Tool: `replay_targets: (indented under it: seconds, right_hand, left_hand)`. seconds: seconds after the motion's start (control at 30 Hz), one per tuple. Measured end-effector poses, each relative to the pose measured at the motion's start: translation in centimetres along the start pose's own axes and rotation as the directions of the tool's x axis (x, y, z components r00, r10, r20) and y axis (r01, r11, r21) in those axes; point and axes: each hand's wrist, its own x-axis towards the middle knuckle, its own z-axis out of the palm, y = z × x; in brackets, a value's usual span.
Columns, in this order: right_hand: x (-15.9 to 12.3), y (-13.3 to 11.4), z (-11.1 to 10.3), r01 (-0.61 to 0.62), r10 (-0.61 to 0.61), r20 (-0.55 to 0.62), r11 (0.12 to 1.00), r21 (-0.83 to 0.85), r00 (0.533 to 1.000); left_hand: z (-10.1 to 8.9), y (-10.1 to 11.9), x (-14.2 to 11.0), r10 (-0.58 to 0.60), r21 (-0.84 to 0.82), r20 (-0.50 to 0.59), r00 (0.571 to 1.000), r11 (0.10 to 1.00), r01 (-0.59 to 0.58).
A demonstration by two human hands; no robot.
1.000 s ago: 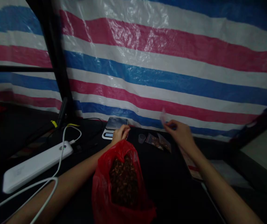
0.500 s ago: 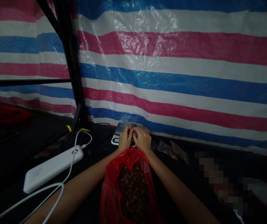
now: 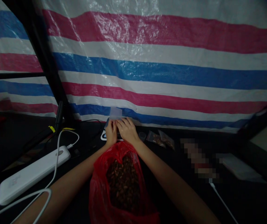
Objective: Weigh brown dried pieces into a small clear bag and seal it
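My left hand [image 3: 111, 134] and my right hand [image 3: 128, 130] meet over a small digital scale [image 3: 104, 136] at the back of the dark table. Together they pinch a small clear plastic bag [image 3: 116, 112], which stands up above the fingers. Both hands are closed on it. Just in front of them an open red plastic bag [image 3: 121, 183] holds a heap of small brown pieces.
A white power bank [image 3: 30, 174] with white cables lies at the left. A small clear cup [image 3: 142, 136] and filled clear packets [image 3: 160, 139] sit right of the scale. A striped tarp [image 3: 161, 71] hangs behind, with a black pole [image 3: 45, 68] at left.
My right hand came in from the right with the small clear bag and joined my left hand over the scale. The bag now stands up above both hands.
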Motion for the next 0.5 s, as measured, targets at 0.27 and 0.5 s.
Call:
replay_targets:
  seconds: [0.27, 0.5]
  right_hand:
    - [0.8, 0.1, -1.3, 0.042, -0.041, 0.005, 0.998, -0.054, 0.999]
    - [0.7, 0.6, -1.3, -0.173, 0.18, -0.051, 0.977, 0.127, 0.982]
  left_hand:
    - [-0.1, 0.2, 0.3, -0.02, -0.062, -0.018, 1.0, 0.998, 0.019]
    - [0.0, 0.4, 0.0, -0.026, -0.108, 0.055, 0.998, 0.994, 0.032]
